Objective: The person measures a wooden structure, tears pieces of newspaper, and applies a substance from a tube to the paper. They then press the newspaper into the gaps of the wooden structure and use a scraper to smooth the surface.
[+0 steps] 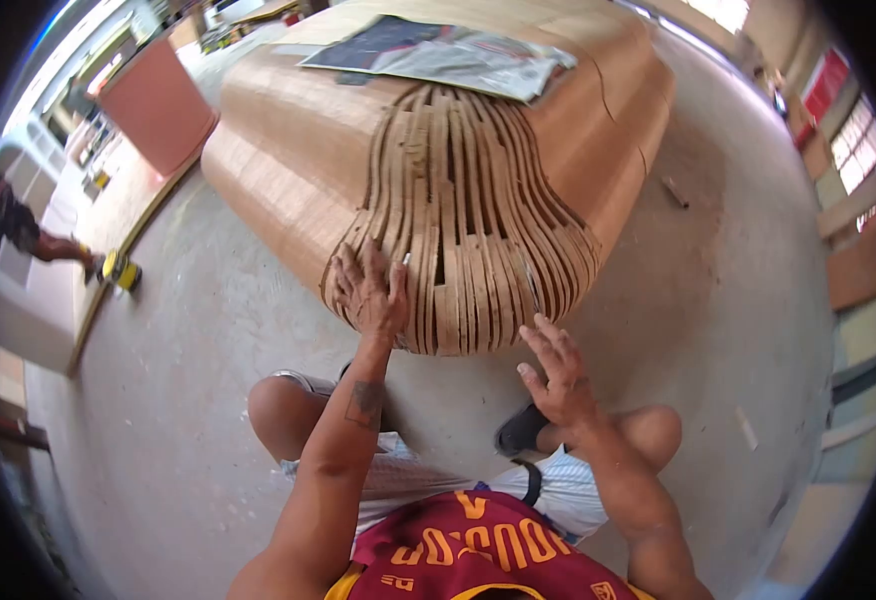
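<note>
A large curved wooden form (288,120) stands in front of me, its near end built of many thin, bent wood strips (458,250) with dark gaps between them. My left hand (370,290) lies with fingers spread on the strips at the left of this rounded end. Beside its lower right edge is my right hand (558,375), fingers apart and holding nothing; whether its fingertips touch the strips I cannot tell. On top of the form, beyond the strips, lies a printed sheet (448,62).
At the left, a co-worker's arm (58,247) reaches to a yellow and black tool (121,270) near a white curved piece. A reddish panel (158,105) stands at the upper left. A short dark piece (675,192) lies on the grey floor at the right.
</note>
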Demonstrator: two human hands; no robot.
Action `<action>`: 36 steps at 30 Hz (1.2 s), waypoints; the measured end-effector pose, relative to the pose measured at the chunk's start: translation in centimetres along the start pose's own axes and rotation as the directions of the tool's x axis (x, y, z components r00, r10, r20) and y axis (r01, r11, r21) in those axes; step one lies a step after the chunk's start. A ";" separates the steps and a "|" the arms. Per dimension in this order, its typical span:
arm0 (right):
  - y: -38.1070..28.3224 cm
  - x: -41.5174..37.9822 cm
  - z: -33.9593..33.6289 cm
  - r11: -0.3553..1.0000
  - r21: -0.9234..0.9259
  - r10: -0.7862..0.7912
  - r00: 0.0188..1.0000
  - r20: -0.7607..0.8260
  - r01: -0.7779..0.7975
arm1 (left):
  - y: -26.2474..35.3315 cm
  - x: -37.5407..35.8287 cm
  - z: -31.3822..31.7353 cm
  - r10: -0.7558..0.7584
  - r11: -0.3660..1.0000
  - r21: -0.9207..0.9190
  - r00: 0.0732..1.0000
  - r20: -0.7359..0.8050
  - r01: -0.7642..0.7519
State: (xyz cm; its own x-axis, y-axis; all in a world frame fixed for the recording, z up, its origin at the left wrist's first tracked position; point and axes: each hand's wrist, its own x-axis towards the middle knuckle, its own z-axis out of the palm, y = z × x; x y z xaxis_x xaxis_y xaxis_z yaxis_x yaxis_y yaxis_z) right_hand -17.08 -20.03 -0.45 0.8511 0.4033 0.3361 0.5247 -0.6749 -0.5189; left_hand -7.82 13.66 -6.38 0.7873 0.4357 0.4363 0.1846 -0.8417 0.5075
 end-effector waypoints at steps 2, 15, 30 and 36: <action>0.7 -0.6 -0.1 0.996 0.057 0.063 0.998 -0.019 -0.062 | 0.5 -0.1 -0.2 0.021 1.000 0.007 1.000 -0.015 -0.021; 0.3 0.8 2.4 0.974 0.228 -0.014 1.000 0.024 0.008 | 0.9 0.2 -0.1 0.006 0.999 0.041 1.000 -0.018 -0.006; 0.1 0.2 1.1 0.967 0.246 0.012 0.976 0.219 -0.067 | 17.6 18.3 -5.2 0.658 0.748 -0.045 0.749 -0.076 -0.662; -1.2 2.4 1.1 0.989 0.137 -0.008 0.895 0.447 -0.059 | 25.6 24.4 -4.7 0.609 0.672 0.262 0.718 0.337 -0.693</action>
State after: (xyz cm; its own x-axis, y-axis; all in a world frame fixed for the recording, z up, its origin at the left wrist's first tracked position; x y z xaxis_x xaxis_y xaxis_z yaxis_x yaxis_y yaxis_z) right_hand -15.67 -17.62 0.14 0.7649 0.6425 -0.0462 0.4708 -0.6065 -0.6407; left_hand 13.31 4.26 20.73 0.8759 -0.3071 0.3722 -0.2673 -0.9510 -0.1556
